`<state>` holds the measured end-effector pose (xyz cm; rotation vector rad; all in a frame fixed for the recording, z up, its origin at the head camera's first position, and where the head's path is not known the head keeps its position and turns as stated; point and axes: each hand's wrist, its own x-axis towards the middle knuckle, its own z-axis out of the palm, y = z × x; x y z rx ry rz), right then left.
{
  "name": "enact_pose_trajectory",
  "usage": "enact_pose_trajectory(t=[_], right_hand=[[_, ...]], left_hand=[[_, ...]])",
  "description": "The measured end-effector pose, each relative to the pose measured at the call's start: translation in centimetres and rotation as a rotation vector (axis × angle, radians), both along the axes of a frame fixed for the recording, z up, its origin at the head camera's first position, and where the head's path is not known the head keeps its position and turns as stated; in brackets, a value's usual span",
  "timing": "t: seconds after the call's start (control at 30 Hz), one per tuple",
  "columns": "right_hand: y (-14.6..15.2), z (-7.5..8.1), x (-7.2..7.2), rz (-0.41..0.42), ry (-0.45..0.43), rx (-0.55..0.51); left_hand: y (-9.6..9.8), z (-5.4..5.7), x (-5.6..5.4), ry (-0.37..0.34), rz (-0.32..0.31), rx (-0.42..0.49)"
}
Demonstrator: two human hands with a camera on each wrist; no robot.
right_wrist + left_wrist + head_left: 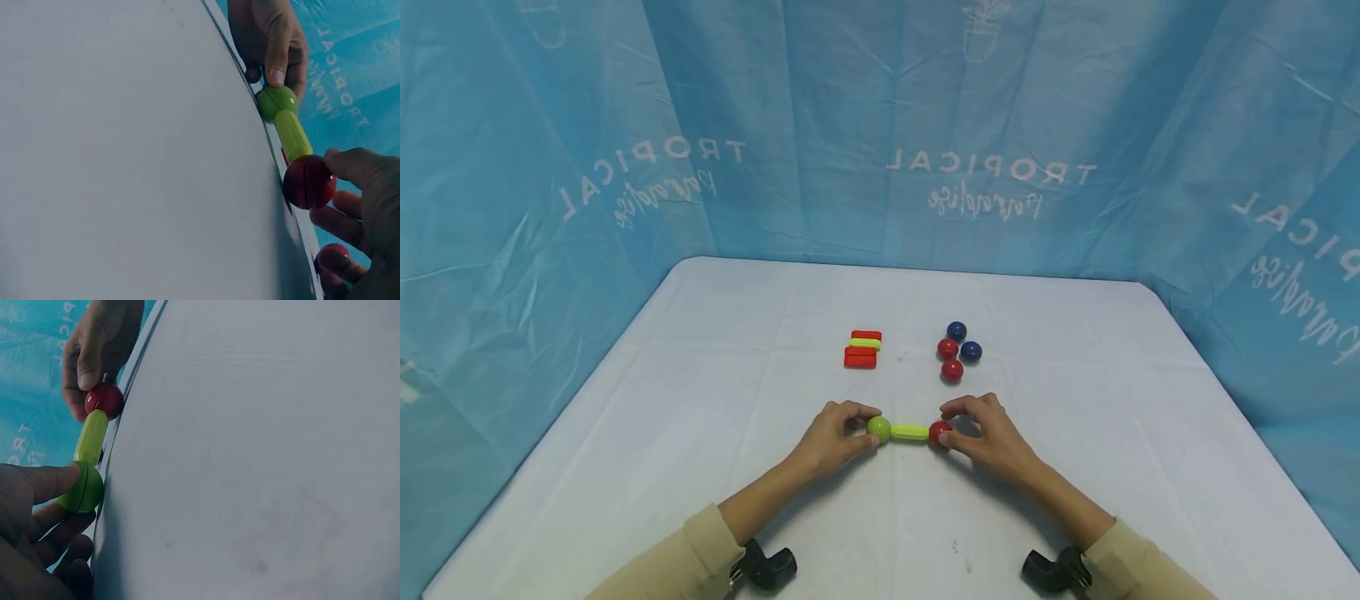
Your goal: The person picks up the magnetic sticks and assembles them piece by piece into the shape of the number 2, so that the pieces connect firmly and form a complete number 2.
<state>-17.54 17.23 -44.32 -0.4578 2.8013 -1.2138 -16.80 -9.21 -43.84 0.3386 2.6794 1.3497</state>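
A green ball (878,429), a yellow-green ribbed rod (910,432) and a red ball (938,432) stand joined in a line near the table's middle. My left hand (837,437) pinches the green ball between thumb and fingers. At the other end, my right hand (988,437) pinches the red ball the same way. In the left wrist view the rod (92,437) runs from the green ball (83,487) to the red ball (104,401). The right wrist view shows the red ball (309,182) up close, with the rod's end against it.
Beyond the hands, several short rods (861,357), red and yellow-green, lie in a stack. To their right sit two red balls (952,371) and two blue balls (971,352). A white cloth covers the table (700,350); blue printed curtains (865,125) hang around it.
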Motion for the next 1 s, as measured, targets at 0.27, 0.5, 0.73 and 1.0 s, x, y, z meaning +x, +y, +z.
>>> enact_pose_trajectory(t=[0.27, 0.5, 0.73, 1.0], right_hand=[[-2.4, 1.1, -2.2, -0.008, 0.026, 0.002], [-5.2, 1.9, -5.0, 0.001, 0.055, -0.007], [-7.7, 2.6, -7.8, 0.000, 0.056, 0.016], [-9.9, 2.3, -9.8, 0.041, 0.016, 0.055]], left_hand=[[-0.7, 0.0, 0.1, -0.012, 0.032, -0.017], [-1.0, 0.0, 0.2, 0.001, 0.024, -0.012], [-1.0, -0.2, 0.2, 0.010, 0.017, -0.010], [-1.0, -0.2, 0.2, 0.006, 0.014, 0.004]])
